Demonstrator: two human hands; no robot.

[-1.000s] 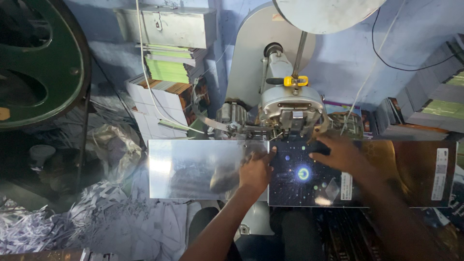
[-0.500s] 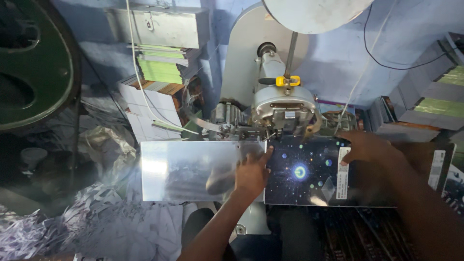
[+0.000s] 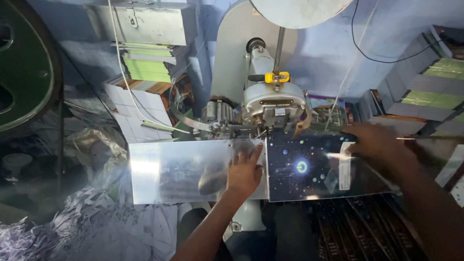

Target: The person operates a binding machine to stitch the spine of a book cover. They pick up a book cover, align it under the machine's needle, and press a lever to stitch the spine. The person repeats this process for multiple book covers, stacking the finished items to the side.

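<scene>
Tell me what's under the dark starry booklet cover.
The starry booklet cover lies beside a shiny metal plate. The right hand presses on top, the left hand at its edge. What lies beneath it is hidden.

green wheel [image 3: 24, 72] far left | paper scraps [image 3: 72, 227] (pale) below | booklet stacks [image 3: 425, 82] right

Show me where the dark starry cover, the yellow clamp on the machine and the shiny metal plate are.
dark starry cover [image 3: 309, 169]: head view, on its middle beside the glowing ring.
yellow clamp [image 3: 277, 77]: head view, on its centre.
shiny metal plate [image 3: 169, 169]: head view, on its bare left half.
</scene>
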